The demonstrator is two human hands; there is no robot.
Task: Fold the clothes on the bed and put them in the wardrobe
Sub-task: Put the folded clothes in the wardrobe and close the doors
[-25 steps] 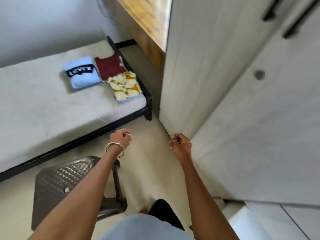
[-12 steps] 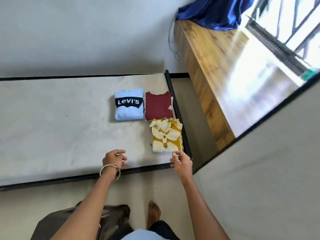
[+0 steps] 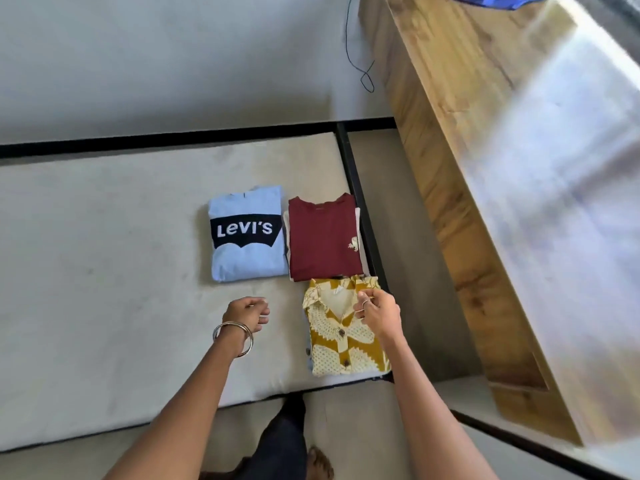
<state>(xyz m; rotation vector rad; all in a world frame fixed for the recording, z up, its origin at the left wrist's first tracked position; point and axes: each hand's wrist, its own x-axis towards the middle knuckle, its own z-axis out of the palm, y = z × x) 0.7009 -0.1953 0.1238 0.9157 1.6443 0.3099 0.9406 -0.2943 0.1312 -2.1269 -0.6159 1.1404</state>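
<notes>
Head view: three folded garments sat at bed's point(image 3: 104, 306) right end: blue logo shirt point(image 3: 246, 233), maroon shirt point(image 3: 323, 237) just beside it, yellow patterned shirt point(image 3: 346, 336) nearest, by mattress corner. Right hand point(image 3: 379, 311) hovered over yellow shirt's collar, fingers loosely curled, contact unclear. Left hand point(image 3: 247, 313) hung over bare mattress, loosely curled, holding nothing. Judged step: picking up yellow shirt for wardrobe. Best done by sliding both palms under, lifting flat to keep fold; one-handed collar grab likely would have undone it.

Folded garments on bed point(image 3: 104, 271): three; maybe a fourth, white, under maroon.
</notes>
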